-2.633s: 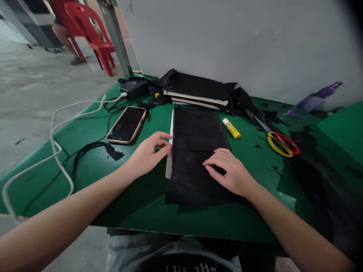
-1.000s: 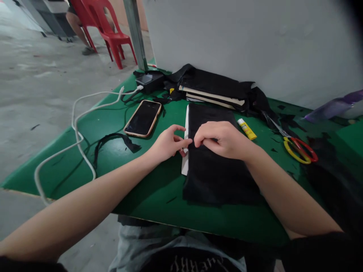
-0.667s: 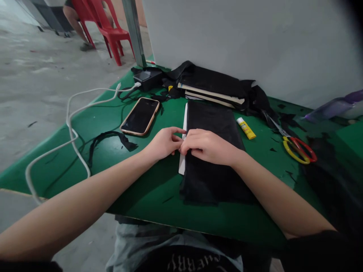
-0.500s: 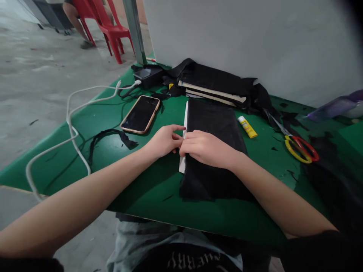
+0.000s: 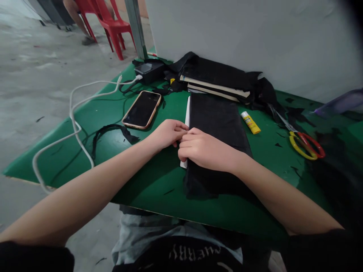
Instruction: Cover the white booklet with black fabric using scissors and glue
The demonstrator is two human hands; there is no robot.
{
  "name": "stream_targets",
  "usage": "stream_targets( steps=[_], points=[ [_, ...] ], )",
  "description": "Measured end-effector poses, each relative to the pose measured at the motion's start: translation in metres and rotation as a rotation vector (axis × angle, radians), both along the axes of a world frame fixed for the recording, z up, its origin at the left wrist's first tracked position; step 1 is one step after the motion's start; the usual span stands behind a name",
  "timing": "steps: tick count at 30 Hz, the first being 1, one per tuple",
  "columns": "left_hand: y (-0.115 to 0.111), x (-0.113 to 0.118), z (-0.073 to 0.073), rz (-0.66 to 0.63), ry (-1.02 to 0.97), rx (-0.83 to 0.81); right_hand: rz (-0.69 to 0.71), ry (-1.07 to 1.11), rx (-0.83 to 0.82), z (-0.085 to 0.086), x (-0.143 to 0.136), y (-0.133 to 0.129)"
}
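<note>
A piece of black cloth [image 5: 217, 113] lies over a flat white board [image 5: 187, 107], whose left edge shows as a narrow strip. At the middle of that edge my left hand [image 5: 171, 134] comes in from the left, its fingers drawn together against the cloth's border. My right hand [image 5: 202, 149] rests on top of the cloth, fingers curled over the same edge and touching the left fingertips. What is pinched between the fingertips is partly hidden, but it appears to be the cloth's edge. Below the board, the cloth spreads loosely on the green table [image 5: 153, 170].
A phone [image 5: 142, 109] and a black cloth strip [image 5: 113, 130] lie left; a glue stick [image 5: 250, 122] and scissors [image 5: 304, 143] lie right. Behind are black-covered books [image 5: 218, 71] and a black box [image 5: 149, 71] with white cable [image 5: 74, 124]. A person's leg [image 5: 78, 19] shows near red chairs [image 5: 115, 26].
My left fingers have drawn in from a spread pose and closed at the board's edge. My right hand has curled slightly more. The whole view has shifted a little.
</note>
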State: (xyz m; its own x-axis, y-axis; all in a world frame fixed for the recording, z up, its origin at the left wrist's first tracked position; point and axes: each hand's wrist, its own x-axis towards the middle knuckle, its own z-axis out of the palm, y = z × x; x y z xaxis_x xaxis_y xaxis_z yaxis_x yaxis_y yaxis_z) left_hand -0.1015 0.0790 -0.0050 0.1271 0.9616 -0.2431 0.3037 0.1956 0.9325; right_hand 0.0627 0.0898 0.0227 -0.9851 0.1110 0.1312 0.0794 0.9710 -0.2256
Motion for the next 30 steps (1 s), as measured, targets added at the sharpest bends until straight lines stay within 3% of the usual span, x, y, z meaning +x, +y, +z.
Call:
stream_targets(
  steps=[17, 30],
  points=[
    [0.002, 0.001, -0.002, 0.098, 0.037, 0.003, 0.019, -0.104, -0.062, 0.007, -0.005, -0.012],
    [0.003, 0.0, -0.006, 0.061, -0.008, 0.01, 0.068, -0.162, -0.114, 0.014, -0.004, -0.018]
  ],
)
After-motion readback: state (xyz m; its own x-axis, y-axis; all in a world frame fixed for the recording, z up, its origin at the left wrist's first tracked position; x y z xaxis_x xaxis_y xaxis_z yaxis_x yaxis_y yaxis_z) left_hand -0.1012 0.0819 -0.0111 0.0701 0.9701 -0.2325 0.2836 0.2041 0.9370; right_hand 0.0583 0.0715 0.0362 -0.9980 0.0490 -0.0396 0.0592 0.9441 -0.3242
